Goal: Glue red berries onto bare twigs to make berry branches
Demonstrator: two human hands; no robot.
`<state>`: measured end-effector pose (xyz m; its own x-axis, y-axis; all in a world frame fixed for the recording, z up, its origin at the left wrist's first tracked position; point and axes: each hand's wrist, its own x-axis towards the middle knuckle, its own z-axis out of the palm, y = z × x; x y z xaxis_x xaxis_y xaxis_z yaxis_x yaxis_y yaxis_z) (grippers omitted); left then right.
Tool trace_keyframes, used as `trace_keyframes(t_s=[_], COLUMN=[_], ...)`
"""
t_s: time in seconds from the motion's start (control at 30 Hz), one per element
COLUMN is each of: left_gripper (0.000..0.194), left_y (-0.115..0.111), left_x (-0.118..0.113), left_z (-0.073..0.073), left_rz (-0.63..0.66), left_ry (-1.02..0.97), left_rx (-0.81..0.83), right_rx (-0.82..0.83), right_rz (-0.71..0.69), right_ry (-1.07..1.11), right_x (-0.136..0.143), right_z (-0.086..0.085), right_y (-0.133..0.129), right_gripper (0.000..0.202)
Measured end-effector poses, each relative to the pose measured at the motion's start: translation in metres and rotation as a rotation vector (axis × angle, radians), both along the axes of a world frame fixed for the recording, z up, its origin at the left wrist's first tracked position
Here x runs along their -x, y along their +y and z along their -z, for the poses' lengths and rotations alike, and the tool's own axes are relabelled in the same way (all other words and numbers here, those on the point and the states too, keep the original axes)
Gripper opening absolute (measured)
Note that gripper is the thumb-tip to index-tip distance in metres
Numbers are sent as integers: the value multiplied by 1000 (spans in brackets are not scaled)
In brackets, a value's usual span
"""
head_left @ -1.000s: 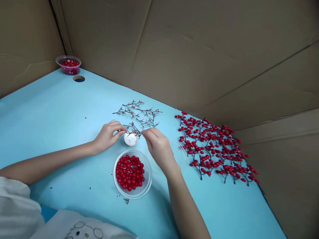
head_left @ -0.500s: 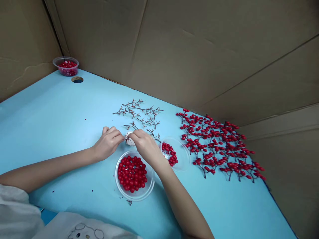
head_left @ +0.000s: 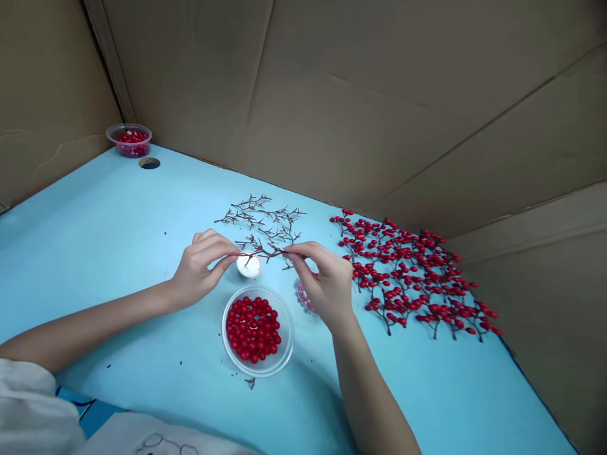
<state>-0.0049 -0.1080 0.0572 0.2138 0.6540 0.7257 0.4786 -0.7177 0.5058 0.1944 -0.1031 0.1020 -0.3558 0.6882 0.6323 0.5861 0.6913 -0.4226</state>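
Observation:
A bare brown artificial twig [head_left: 266, 253] is stretched level between my two hands. My left hand [head_left: 203, 268] pinches its left end, and my right hand [head_left: 327, 281] pinches the other end between thumb and fingers. Just below the twig stands a small round white pot [head_left: 249, 266]. Nearer to me is a clear round bowl [head_left: 287, 354] with many red beads [head_left: 253, 328] in it. A second clear container [head_left: 303, 297] of red berries is mostly hidden behind my right hand. More bare twigs [head_left: 265, 215] lie beyond my hands.
Finished-looking red berry sprigs [head_left: 408, 272] cover the table's right side. In the far left corner sits a clear tub [head_left: 133, 140] of red berries, beside a round hole [head_left: 149, 163] in the blue table [head_left: 118, 253]. Cardboard walls [head_left: 332, 95] enclose the back. A twig scrap [head_left: 250, 383] lies near the bowl.
My hands have drawn apart, the right one moving right, so the twig now shows between them. The white pot is uncovered, and the second container is now mostly hidden.

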Motion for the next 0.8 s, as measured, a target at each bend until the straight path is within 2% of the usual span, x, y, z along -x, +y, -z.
trace_keyframes(t_s=[0.13,0.23,0.33,0.4,0.47,0.53,0.63,0.7,0.8], left_gripper=[7,8,9,9,9,10,11,12,14], left_y=[-9,-16,-22,-25,-30,-34,-41,-45,-48], left_x=[-5,-12,-21,-30,-39,-47,-54,-55,-57], left_z=[-23,-38,-52,-59,-64,-64,-56,-48,-37], left_rz=[76,114,163,208,255,297,339,347,360], left_ry=[-147,-173,-193,-227,-266,-280,-217,-150,-51], left_rx=[6,16,99,154,194,229,263,279,320], right_rx=[-13,-33,-26,23,92,141,180,206,237], right_rz=[90,133,187,235,285,320,272,243,234], right_ry=[78,54,65,166,374,643,995,1149,1251], right_x=[-4,-9,-17,-23,-28,-30,-24,-18,-7], right_z=[-9,-13,-14,-9,1,14,28,34,37], right_y=[-22,-39,-58,-72,-86,-98,-111,-116,-119], right_gripper=[10,10,9,8,8,8,12,15,19])
